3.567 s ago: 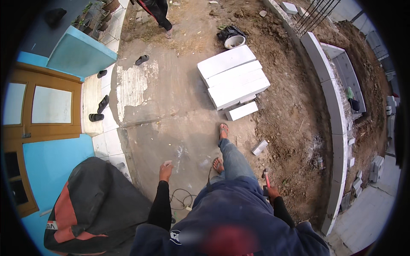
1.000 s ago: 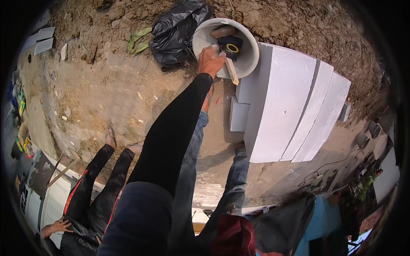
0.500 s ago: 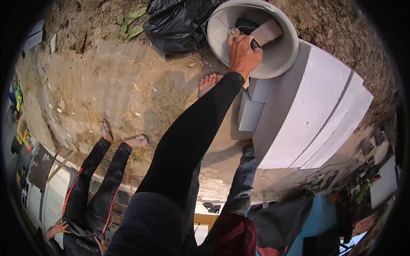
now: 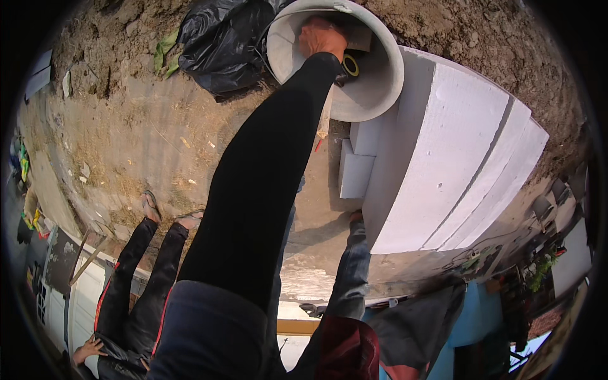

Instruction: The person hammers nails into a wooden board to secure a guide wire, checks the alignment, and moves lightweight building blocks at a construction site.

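Observation:
My left hand [image 4: 322,38], at the end of a black-sleeved arm, reaches down into a round grey bucket [image 4: 386,95]. Its fingers look curled, though their tips and whatever they grip are hidden inside. By the wrist shows a dark round thing with a yellow ring [image 4: 350,65]. Beyond it lies a brownish-grey block-like thing [image 4: 359,41], partly covered by the hand. A pale, narrow wooden piece with a red end [image 4: 324,120] sticks out below the wrist, half hidden by the sleeve; I cannot tell whether it is held. My right hand is not in view.
A stack of large white blocks [image 4: 437,145] stands right of the bucket, with smaller block pieces [image 4: 356,168] beside it. A black plastic bag [image 4: 218,50] sits on its left. Another person in black trousers [image 4: 136,272] is at the lower left. Loose soil [image 4: 468,31] lies behind.
My left hand has gone deeper into the bucket. The yellow-ringed thing and the pale wooden piece have come into sight by the wrist. The whole view has shifted, so the bucket appears further left.

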Motion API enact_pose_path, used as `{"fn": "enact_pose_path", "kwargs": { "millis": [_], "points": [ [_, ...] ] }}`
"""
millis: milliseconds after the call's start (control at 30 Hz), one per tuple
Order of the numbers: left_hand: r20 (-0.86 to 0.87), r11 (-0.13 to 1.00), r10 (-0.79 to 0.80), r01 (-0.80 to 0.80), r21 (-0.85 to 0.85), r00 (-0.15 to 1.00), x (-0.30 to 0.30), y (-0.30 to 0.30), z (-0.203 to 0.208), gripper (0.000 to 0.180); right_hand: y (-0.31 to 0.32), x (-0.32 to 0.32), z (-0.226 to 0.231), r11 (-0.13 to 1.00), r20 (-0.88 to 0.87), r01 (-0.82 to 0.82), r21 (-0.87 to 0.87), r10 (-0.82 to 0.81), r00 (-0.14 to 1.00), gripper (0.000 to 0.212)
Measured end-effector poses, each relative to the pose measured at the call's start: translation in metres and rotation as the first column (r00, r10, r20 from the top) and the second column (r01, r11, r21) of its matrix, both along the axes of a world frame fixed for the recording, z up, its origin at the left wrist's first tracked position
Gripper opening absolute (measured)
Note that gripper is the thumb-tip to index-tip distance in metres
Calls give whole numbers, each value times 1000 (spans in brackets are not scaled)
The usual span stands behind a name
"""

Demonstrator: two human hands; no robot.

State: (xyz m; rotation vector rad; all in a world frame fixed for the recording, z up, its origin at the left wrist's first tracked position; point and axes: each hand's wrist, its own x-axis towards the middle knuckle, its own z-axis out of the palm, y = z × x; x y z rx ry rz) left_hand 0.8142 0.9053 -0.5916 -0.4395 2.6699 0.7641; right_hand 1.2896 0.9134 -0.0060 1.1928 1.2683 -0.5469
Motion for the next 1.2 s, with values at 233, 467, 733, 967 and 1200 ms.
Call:
{"fn": "enact_pose_path", "kwargs": {
  "millis": [233,467,733,967,1200],
  "points": [
    [97,992,42,-30,-122,994,-18,16,-13,28,2,-1,-4,990,-58,144,11,-143,988,68],
    [125,981,25,0,-192,992,-23,21,-9,27,11,4,-4,973,-8,230,18,-229,973,63],
    [-326,976,-137,184,117,935,25,9,28,26,18,11,1,958,-6,283,40,-283,959,57],
    [81,574,493,-394,718,866,51,-26,139,24,33,22,0,948,-50,318,16,-317,947,52],
    [369,338,489,-562,755,790,49,-65,180,26,37,26,8,931,-56,363,30,-361,931,47]
  ]
}}
